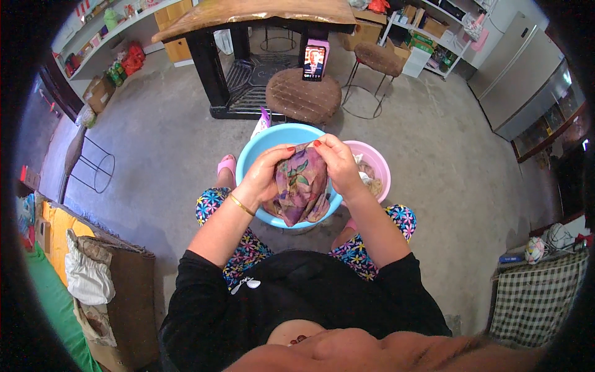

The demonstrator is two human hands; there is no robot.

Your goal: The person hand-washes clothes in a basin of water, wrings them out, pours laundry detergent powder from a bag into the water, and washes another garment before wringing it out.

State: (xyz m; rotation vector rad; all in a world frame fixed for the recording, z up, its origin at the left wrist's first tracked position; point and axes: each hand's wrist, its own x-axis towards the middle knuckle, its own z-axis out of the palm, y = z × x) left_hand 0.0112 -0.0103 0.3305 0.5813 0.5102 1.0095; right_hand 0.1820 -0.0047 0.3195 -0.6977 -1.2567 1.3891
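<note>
A wet-looking purple and brown patterned cloth (302, 180) with green leaf shapes hangs bunched between my hands, over a light blue basin (251, 155). My left hand (265, 173) pinches its upper left edge, and my right hand (339, 162) grips the upper right edge, thumbs close together at the top. The cloth's lower part hides most of the basin's inside. Just right of the blue basin stands a pink basin (385, 170) with light and brownish cloths in it, partly covered by my right forearm.
Beyond the basins, a brown padded stool (304, 96) carries an upright phone (313, 64) with a lit screen. A purple and white package (261, 122) stands behind the blue basin. Farther back are a wooden-topped table (260, 13) and another stool (378, 59). A fridge (514, 68) stands at right.
</note>
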